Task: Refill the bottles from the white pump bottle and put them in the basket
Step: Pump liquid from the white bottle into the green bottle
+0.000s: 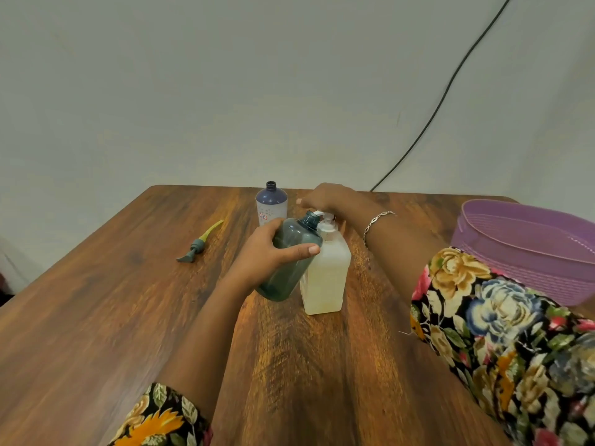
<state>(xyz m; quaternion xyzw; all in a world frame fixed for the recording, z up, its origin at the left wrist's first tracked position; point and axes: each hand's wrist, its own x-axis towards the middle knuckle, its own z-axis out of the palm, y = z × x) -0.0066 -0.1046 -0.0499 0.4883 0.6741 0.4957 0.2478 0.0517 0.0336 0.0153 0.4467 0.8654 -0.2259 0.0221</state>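
My left hand grips a dark teal translucent bottle, tilted so its open neck sits under the spout of the white pump bottle. That pump bottle stands upright mid-table, holding pale yellowish liquid. My right hand rests on top of its pump head, fingers bent over it. Behind them stands a blue-and-white bottle with no cap. A purple basket sits at the right edge of the table.
A teal pump cap with a yellow-green tube lies on the wooden table to the left. A black cable runs down the wall behind. The wall is close behind the table's far edge.
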